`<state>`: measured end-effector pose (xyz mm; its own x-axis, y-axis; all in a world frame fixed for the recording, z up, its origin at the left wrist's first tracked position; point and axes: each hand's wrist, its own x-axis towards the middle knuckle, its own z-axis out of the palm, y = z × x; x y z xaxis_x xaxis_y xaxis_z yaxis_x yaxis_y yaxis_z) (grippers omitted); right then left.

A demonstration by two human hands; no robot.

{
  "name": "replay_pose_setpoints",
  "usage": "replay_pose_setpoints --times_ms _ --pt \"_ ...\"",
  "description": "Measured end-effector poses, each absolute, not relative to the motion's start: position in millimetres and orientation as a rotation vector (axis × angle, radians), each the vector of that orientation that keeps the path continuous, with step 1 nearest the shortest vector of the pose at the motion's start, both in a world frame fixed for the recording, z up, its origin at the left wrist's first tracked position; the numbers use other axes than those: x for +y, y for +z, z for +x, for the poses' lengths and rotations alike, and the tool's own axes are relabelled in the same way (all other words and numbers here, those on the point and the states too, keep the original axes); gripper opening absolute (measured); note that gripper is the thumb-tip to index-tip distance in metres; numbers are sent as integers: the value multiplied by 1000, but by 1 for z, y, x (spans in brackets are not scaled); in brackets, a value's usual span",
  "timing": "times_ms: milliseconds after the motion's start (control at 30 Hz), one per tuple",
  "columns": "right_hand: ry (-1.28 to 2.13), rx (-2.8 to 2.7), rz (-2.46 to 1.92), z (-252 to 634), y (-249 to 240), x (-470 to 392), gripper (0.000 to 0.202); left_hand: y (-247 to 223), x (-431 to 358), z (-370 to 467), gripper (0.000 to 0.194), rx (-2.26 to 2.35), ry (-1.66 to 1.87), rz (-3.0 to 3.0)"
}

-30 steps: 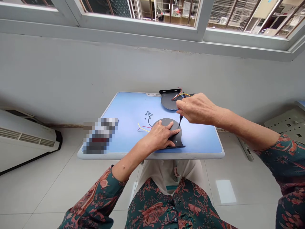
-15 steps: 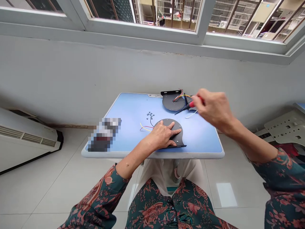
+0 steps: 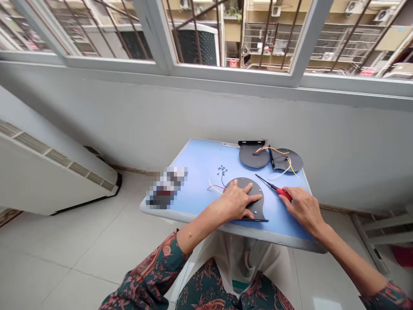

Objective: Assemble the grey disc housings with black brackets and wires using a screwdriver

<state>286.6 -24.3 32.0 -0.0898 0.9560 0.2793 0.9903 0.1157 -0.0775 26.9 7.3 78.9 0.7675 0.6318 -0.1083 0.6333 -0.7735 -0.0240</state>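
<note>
While our left hand [image 3: 237, 202], spread wide, presses a dark plate [image 3: 258, 205] at the tabletop's [image 3: 198, 165] near edge, our right hand [image 3: 303, 207] grips a red-handled screwdriver [image 3: 283, 194] toward the right edge. It has left the plate, so we judge turning paused. Beyond lie small dark pieces [image 3: 222, 170]; two wired plates [image 3: 251, 159] occupy the far right corner.

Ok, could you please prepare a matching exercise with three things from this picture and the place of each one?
1. Screwdriver
2. Small dark pieces
3. Left hand

A. Spread on the nearest round plate
B. Held in the right hand
C. In a loose group on the table

Pairs: 1-B; 2-C; 3-A
</note>
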Motion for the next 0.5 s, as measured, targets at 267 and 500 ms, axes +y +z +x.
replay_pose_setpoints --times_ms 267,500 --pt "-244 -2497 -1885 248 70 30 26 78 9 26 72 1056 -115 2909" --pt "-9 -2751 -1415 140 66 111 27 72 12 24 72 1045 -32 2848"
